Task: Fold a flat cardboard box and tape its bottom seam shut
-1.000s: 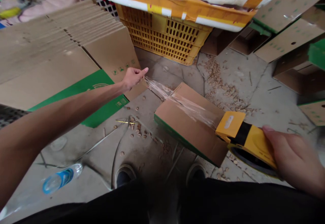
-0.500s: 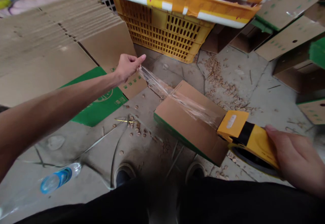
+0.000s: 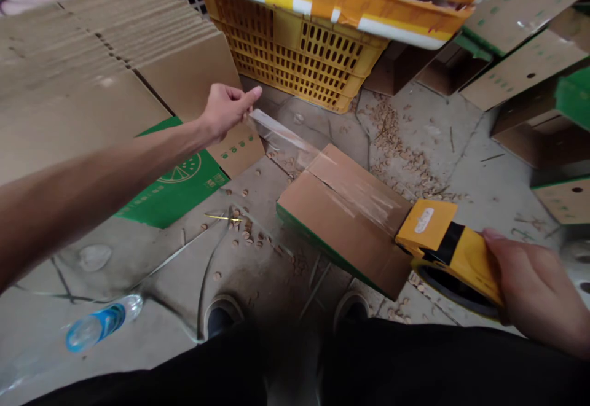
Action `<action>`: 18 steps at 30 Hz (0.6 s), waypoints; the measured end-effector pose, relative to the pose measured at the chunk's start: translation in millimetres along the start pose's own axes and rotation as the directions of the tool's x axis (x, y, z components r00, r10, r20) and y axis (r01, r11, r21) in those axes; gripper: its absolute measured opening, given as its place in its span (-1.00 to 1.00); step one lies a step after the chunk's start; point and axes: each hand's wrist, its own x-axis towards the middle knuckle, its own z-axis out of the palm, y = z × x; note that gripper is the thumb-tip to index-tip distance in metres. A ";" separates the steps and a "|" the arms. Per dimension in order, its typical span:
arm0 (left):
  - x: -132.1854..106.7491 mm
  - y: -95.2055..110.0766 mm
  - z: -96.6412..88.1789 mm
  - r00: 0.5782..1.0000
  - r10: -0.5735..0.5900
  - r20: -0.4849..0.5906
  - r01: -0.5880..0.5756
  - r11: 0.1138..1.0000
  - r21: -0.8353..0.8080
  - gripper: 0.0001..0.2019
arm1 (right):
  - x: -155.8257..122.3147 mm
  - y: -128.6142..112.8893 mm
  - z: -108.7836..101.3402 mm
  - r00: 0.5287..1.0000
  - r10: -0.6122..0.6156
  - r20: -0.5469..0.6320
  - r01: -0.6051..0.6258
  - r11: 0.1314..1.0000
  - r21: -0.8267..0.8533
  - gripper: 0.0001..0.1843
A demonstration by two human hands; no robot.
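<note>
Between my hands runs a strip of clear packing tape [image 3: 288, 134], stretched over a brown cardboard box [image 3: 348, 215] with green sides that rests on the floor. My left hand [image 3: 229, 108] pinches the tape's loose end beyond the box's far left edge. At the near right end of the box, my right hand [image 3: 534, 283] grips a yellow tape dispenser [image 3: 474, 265]. The dispenser's head meets the box by its right edge. The tape lies along the seam in the middle of the top face.
Flattened cartons [image 3: 83, 86] stand stacked at the left. Behind the box is a yellow plastic crate [image 3: 299, 50] under a taped foam box [image 3: 405, 22]. Open cartons [image 3: 520, 68] fill the right. A plastic bottle [image 3: 99, 326], straps and wood chips [image 3: 401, 148] lie on the floor.
The tape, bunched and wrinkled before, now looks flatter and wider along the box. My left hand has shifted slightly up and left; the dispenser has hardly moved.
</note>
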 end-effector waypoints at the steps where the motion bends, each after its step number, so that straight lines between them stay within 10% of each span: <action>1: -2.6 -5.8 1.7 1.000 -0.020 0.005 0.020 1.000 0.007 -0.50 | 0.5 0.1 -0.1 1.000 -0.007 0.003 0.007 1.000 -0.006 -0.39; 18: -33.9 -65.1 64.0 0.973 -0.176 0.150 0.136 0.960 0.245 -0.46 | 3.7 9.9 2.8 0.997 -0.076 -0.015 0.076 0.997 -0.033 -0.30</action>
